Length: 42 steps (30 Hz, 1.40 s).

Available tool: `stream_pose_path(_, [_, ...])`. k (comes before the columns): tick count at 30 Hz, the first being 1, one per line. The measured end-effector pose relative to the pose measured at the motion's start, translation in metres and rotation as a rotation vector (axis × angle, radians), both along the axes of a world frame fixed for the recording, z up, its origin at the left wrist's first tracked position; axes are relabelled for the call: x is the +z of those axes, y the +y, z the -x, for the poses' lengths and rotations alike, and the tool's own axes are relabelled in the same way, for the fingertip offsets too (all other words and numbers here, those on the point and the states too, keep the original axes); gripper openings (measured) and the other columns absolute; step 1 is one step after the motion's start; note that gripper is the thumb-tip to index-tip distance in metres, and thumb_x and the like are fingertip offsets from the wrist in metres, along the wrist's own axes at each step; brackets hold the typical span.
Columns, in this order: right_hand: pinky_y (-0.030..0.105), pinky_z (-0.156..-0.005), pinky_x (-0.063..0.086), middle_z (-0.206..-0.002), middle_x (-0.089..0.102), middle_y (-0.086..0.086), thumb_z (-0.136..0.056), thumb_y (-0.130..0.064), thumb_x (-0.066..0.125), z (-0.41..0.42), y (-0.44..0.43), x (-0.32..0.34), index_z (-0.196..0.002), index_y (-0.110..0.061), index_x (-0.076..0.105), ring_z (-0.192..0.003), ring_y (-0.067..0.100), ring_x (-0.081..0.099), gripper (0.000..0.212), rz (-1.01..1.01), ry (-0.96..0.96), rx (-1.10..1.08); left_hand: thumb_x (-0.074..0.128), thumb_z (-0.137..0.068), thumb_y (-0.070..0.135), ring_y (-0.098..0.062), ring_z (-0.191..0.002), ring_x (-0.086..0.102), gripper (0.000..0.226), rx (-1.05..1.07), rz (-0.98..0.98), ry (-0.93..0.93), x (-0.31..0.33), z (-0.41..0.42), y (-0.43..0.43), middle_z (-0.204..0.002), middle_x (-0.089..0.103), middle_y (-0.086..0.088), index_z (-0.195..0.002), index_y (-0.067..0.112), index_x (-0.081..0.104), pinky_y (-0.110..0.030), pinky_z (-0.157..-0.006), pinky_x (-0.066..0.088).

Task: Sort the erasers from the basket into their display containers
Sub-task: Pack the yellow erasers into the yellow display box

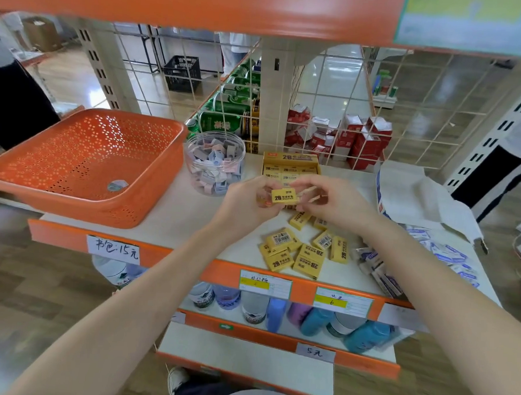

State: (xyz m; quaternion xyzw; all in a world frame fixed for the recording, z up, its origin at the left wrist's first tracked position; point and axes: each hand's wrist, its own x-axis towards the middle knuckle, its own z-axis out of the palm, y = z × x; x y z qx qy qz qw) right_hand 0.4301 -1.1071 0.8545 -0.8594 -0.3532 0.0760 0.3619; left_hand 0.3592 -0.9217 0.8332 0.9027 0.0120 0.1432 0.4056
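Between both hands' fingers (264, 191), a yellow eraser (284, 196).

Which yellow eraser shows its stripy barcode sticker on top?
The yellow eraser at the loose pile's left, nearer the shelf's front edge; a second barcode shows on a tilted one to its right.

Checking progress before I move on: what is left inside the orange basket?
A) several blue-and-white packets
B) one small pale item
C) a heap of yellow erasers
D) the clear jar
B: the orange basket holds only one small pale item on its floor; the yellow erasers lie on the shelf.
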Motion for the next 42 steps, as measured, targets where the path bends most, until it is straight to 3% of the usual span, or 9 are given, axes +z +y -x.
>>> stream_pose_path(3, [0.012,-0.078,0.040,-0.110,0.058,-0.017,-0.084,-0.014,0.066,-0.007,-0.007,-0.003,-0.124,-0.029,0.058,-0.095,0.002,0.055,0.043,0.309,-0.117,0.068,0.077,-0.077,0.014,-0.011,-0.082,0.065,0.031,0.044,0.004,0.009,-0.004,0.001,0.009,-0.093,0.070,-0.002,-0.106,0.014,0.067,-0.023,-0.082,0.053])
stream_pose_path(6, [0.022,-0.096,0.035,-0.128,0.050,-0.007,-0.088,-0.020,0.063,-0.007,-0.010,-0.018,-0.133,-0.023,0.052,-0.117,0.014,0.044,0.047,0.545,-0.234,0.145,0.078,-0.076,0.015,-0.009,-0.079,0.064,0.031,0.077,0.023,0.031,-0.011,0.004,0.015,-0.093,0.068,-0.001,-0.105,0.013,0.067,-0.003,-0.071,0.047])
stream_pose_path(14, [0.031,-0.087,0.042,-0.108,0.048,-0.004,-0.083,-0.041,0.065,-0.001,0.003,-0.021,-0.116,-0.025,0.060,-0.106,0.014,0.043,0.037,0.514,-0.280,0.089,0.078,-0.077,0.018,0.001,-0.073,0.058,0.031,0.076,0.040,0.068,-0.019,0.011,0.017,-0.085,0.062,0.005,-0.105,0.016,0.066,-0.002,-0.065,0.044])
stream_pose_path(21, [0.039,-0.092,0.042,-0.115,0.052,-0.006,-0.085,-0.039,0.063,-0.001,0.003,-0.012,-0.131,-0.029,0.051,-0.110,0.015,0.043,0.049,0.616,-0.263,0.105,0.077,-0.078,0.017,0.005,-0.072,0.056,0.031,0.065,0.034,0.066,-0.017,0.015,0.022,-0.079,0.057,0.015,-0.106,0.015,0.066,-0.001,-0.064,0.043])
stream_pose_path(24, [0.037,-0.088,0.044,-0.107,0.060,-0.008,-0.087,-0.033,0.061,-0.003,0.000,-0.009,-0.125,-0.026,0.056,-0.098,0.013,0.050,0.039,0.631,-0.251,0.099,0.077,-0.078,0.015,0.006,-0.071,0.056,0.031,0.063,0.036,0.072,-0.019,0.015,0.024,-0.079,0.057,0.017,-0.107,0.014,0.066,0.000,-0.063,0.042])
stream_pose_path(30, [0.031,-0.079,0.046,-0.091,0.057,-0.010,-0.077,-0.051,0.067,0.003,0.002,-0.015,-0.102,-0.025,0.062,-0.086,0.010,0.053,0.036,0.532,-0.226,0.083,0.078,-0.077,0.019,0.007,-0.071,0.056,0.032,0.068,0.021,0.078,-0.020,0.016,0.022,-0.079,0.060,0.011,-0.106,0.015,0.066,0.000,-0.065,0.042])
stream_pose_path(34, [0.022,-0.085,0.040,-0.108,0.058,-0.009,-0.083,-0.026,0.069,0.001,-0.004,-0.005,-0.116,-0.022,0.061,-0.101,0.012,0.053,0.034,0.466,-0.139,0.159,0.078,-0.077,0.019,0.006,-0.073,0.057,0.032,0.065,0.024,0.077,-0.020,0.016,0.022,-0.079,0.058,0.017,-0.107,0.016,0.066,-0.003,-0.067,0.045])
stream_pose_path(37, [0.024,-0.100,0.035,-0.129,0.056,-0.007,-0.087,0.004,0.051,0.000,-0.004,-0.004,-0.124,-0.025,0.060,-0.119,0.011,0.047,0.048,0.440,-0.164,0.260,0.078,-0.077,0.018,0.006,-0.072,0.057,0.031,0.071,0.033,0.085,-0.021,0.019,0.021,-0.078,0.060,0.013,-0.106,0.017,0.066,-0.001,-0.063,0.042])
stream_pose_path(42, [0.034,-0.097,0.043,-0.115,0.062,-0.006,-0.088,-0.001,0.055,-0.003,0.002,-0.016,-0.121,-0.027,0.063,-0.107,0.013,0.054,0.042,0.444,-0.231,0.294,0.079,-0.076,0.016,0.004,-0.071,0.057,0.030,0.078,0.039,0.084,-0.023,0.020,0.019,-0.076,0.058,0.012,-0.103,0.016,0.066,0.000,-0.062,0.041])
